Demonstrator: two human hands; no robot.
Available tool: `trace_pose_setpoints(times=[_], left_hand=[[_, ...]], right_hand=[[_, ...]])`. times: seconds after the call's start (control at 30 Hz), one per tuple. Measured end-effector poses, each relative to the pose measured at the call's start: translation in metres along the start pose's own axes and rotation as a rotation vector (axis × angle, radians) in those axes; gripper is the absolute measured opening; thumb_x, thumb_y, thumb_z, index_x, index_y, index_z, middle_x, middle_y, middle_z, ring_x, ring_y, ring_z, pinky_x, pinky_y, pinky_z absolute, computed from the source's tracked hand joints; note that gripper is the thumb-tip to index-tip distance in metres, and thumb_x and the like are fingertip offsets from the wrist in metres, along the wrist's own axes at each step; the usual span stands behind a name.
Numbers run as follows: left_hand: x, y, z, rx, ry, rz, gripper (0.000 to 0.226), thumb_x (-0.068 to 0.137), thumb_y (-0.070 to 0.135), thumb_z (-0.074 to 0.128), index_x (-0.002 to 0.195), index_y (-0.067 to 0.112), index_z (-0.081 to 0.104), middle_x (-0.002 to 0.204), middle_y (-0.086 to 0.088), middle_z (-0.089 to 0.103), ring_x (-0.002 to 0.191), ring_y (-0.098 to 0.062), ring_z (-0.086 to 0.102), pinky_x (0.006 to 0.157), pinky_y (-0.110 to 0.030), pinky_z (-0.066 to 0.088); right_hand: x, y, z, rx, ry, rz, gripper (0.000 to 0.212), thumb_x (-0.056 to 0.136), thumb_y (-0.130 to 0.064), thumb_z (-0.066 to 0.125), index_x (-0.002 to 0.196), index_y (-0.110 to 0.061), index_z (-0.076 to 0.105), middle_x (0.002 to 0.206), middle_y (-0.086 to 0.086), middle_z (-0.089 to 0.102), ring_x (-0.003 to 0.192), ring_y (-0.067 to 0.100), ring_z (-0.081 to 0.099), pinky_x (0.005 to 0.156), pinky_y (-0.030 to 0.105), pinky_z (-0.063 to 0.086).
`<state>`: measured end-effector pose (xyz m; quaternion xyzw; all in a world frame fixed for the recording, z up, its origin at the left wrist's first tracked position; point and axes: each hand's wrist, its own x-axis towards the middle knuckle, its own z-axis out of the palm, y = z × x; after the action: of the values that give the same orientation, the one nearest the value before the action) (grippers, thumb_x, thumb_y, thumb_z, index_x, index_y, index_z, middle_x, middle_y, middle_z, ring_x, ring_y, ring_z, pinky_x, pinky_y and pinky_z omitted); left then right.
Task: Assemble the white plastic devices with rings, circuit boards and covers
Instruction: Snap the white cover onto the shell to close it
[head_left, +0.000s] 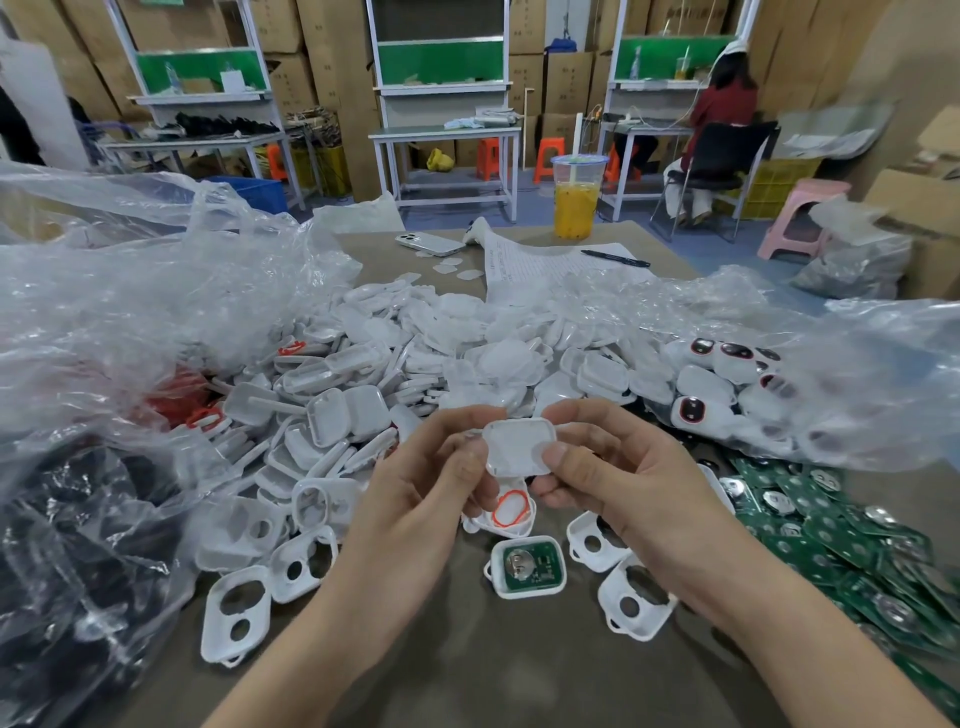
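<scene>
Along the table's (493, 675) left edge, a crumpled clear plastic bag (130, 312), with black parts (78, 519) inside near the front left corner and red rings (176, 400) further back. Just right of the bag, near the front, empty white shells (236, 613) with two holes each, lying open side up. Behind these, across the middle of the table, a loose pile of white covers (363, 364). Towards the far edge, a phone (428, 243) lying flat.

At centre, raised over the table: left hand (431, 483) pinching the left edge of a single white cover (519, 447) between thumb and curled fingers. Directly beneath, a ringed shell (511, 512) carrying an orange-red ring, touching the left fingers; impossible to tell whether held or lying on the table. In front of that, flat on the table, a shell with a green board (527, 566) seated inside.

Right hand (613, 467) gripping the same cover, thumb on its lower right corner, forefinger curled over the top. At the far edge, a drink cup (576, 197) and a pen (615, 258). Under the right wrist, more holed shells (636, 597). Towards the right edge, finished devices (717, 384) with dark windows, partly in clear plastic, and near the front right corner a heap of green circuit boards (831, 530).
</scene>
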<state>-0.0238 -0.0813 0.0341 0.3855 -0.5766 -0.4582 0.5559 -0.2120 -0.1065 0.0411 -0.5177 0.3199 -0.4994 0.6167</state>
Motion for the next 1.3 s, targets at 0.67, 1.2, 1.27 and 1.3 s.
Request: trace_pose_setpoints(times=[0.67,1.2,1.27,1.3], left_hand=[[-0.013,0.0,0.006,0.742,0.074,0.487,0.041,0.092,0.05,0.062,0.131,0.035,0.058,0.127,0.025,0.053,0.117,-0.003,0.055,0.094,-0.009,0.039],[-0.02,-0.016,-0.032,0.911,-0.108,0.292,0.027,0.092,0.053,0.058,0.116,0.042,0.059,0.122,0.028,0.058,0.111,0.008,0.059,0.089,-0.013,0.047],[-0.019,-0.017,-0.031,0.955,-0.111,0.27,0.03,0.092,0.056,0.056,0.117,0.04,0.059,0.121,0.029,0.056,0.111,0.006,0.059,0.087,-0.022,0.053],[-0.019,-0.017,-0.031,0.975,-0.102,0.267,0.031,0.091,0.057,0.055,0.116,0.04,0.059,0.12,0.029,0.055,0.11,0.006,0.059,0.085,-0.023,0.054]], right_hand=[[-0.01,-0.003,0.012,-0.158,-0.093,0.094,0.02,0.094,-0.022,0.067,0.112,-0.02,0.073,0.096,0.002,0.078,0.089,0.016,0.075,0.075,0.02,0.056],[-0.029,0.0,-0.033,-1.507,-0.278,-0.238,0.057,0.083,-0.084,0.042,0.123,-0.049,0.061,0.141,-0.023,0.047,0.146,0.001,0.018,0.122,0.031,-0.004],[-0.028,0.001,-0.033,-1.517,-0.284,-0.233,0.05,0.084,-0.079,0.043,0.12,-0.049,0.062,0.142,-0.022,0.047,0.147,0.001,0.017,0.123,0.032,-0.003],[-0.028,0.001,-0.033,-1.51,-0.284,-0.228,0.047,0.085,-0.077,0.044,0.119,-0.05,0.062,0.143,-0.022,0.046,0.148,0.001,0.016,0.124,0.032,-0.001]])
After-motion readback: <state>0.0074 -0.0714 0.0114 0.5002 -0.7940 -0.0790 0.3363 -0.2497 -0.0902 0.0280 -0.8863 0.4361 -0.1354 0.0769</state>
